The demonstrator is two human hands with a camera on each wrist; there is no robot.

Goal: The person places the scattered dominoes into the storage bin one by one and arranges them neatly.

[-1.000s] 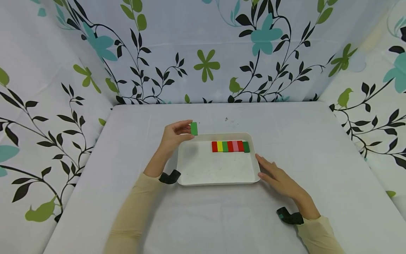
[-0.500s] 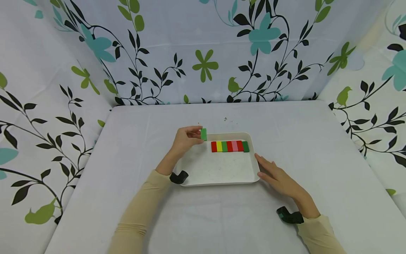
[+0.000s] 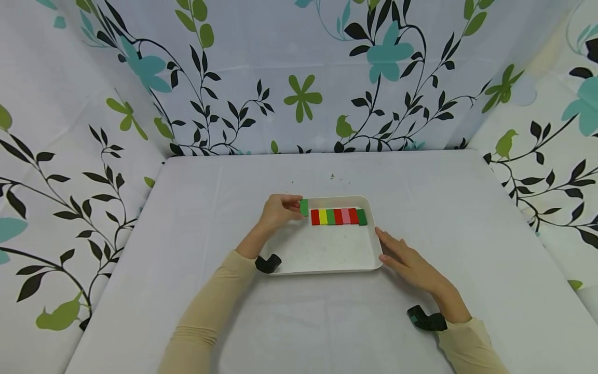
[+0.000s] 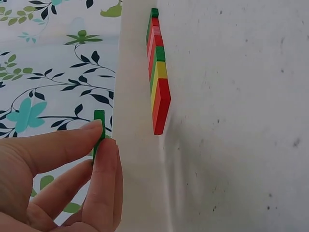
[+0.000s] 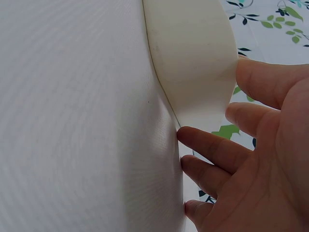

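My left hand (image 3: 279, 213) pinches a thin green block (image 3: 304, 207) between thumb and fingers, over the far left part of a white tray (image 3: 322, 252). In the left wrist view the green block (image 4: 99, 116) stands on edge in the fingertips. Just right of it, apart by a small gap, a row of several coloured blocks lies along the tray's far side. The row starts with a red block (image 3: 315, 217), then a yellow block (image 3: 323, 216), and ends in a dark green block (image 3: 362, 217). My right hand (image 3: 411, 265), fingers extended, touches the tray's right wall (image 5: 198, 58).
The tray stands on a table with a white cloth (image 3: 327, 322). Patterned curtains (image 3: 261, 67) with leaves and flowers close off the back and both sides. A few dark specks (image 3: 333, 176) lie behind the tray. Each wrist wears a black camera mount (image 3: 268, 264).
My left hand has moved right and nearer with the green block, from the tray's far left corner toward the red end of the row. The right hand has stayed at the tray's right side.
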